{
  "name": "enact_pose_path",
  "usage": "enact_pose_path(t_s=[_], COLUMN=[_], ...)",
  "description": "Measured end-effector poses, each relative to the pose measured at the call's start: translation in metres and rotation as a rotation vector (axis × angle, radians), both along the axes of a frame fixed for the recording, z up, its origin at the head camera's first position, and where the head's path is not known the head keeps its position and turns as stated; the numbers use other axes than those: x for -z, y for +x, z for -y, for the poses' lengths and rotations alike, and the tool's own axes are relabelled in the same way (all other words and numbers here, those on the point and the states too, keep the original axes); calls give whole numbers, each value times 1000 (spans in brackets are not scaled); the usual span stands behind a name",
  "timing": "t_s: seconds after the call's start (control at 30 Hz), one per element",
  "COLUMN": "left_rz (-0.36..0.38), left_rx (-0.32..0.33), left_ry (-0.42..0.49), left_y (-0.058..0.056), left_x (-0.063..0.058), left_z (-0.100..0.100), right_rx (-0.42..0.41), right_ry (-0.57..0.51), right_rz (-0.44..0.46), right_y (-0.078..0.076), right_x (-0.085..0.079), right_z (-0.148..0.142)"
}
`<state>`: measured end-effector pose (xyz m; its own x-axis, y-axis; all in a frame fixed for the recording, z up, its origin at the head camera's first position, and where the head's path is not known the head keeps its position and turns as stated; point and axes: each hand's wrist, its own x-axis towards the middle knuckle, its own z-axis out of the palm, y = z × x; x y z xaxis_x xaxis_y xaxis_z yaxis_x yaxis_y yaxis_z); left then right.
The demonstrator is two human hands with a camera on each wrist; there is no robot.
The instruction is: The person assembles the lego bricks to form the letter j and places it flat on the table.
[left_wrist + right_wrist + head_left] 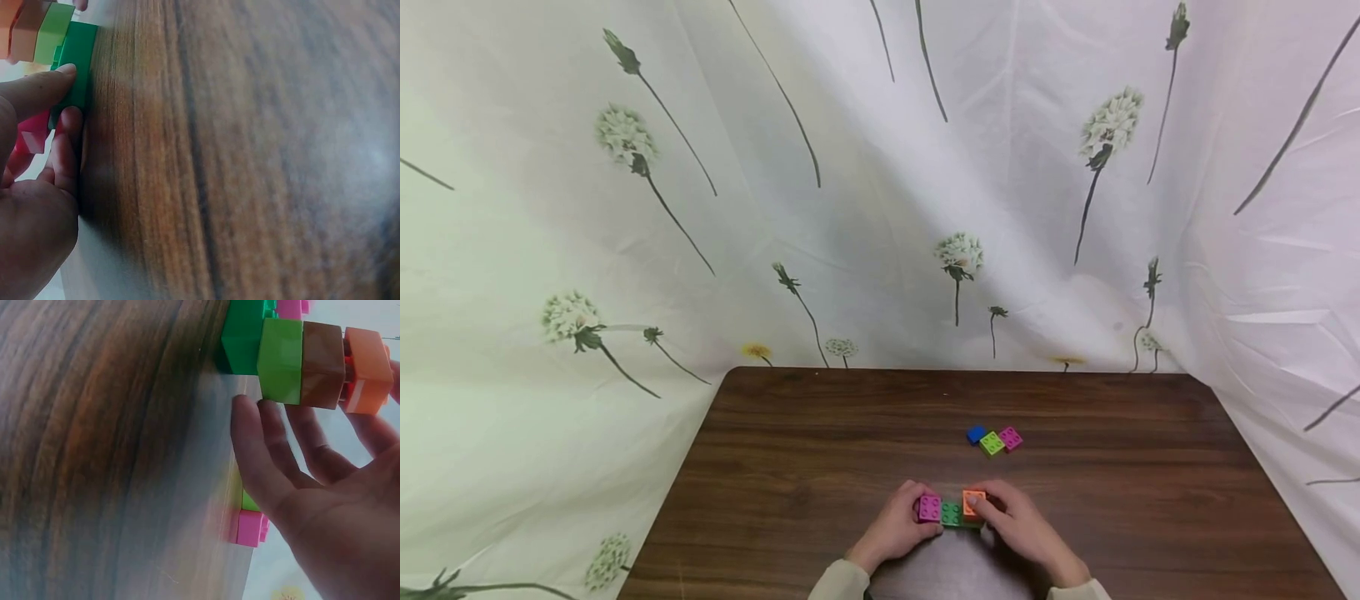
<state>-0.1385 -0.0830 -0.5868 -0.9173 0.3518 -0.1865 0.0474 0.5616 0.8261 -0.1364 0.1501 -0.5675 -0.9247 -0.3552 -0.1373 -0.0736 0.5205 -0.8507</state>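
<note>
I see a brown wooden table [820,467] with a flowery curtain [880,208] behind it. Near the front edge of the table sits a little block build [951,508], and both hands are on it.

The left hand [895,529] holds the left end of the build, where a pink block [929,507] sits on top. In the left wrist view its fingers [65,144] are curled close together and press the side of the long green block [78,69] at the bottom — the thumb lies on it too.

The right hand [1022,525] is at the right end of the build. Its fingertips pinch the orange block [973,502] on top. In the right wrist view I see a stack under that block: orange, brown, light green, then dark green. The fingers [275,450] lie side by side and bend around the stack.

Behind the build, farther from the hands, three small blocks lie touching in a row — a blue block [975,434], a lime block [992,443] and a second pink block [1011,438]. No hand touches them.
</note>
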Motion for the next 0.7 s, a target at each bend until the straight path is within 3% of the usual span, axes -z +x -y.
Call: enact_pose_path(t_s=[0.33, 0.7], left_rz=[6, -1], left_rx=[0, 3], left_ry=[-3, 0], left_y=[0, -1], left_x=[-1, -1], left_z=[-2, 0], right_rx=[38, 109], right_ry=[-224, -247], right_rz=[209, 275], right_y=[2, 5], right_x=[5, 7], right_z=[4, 6])
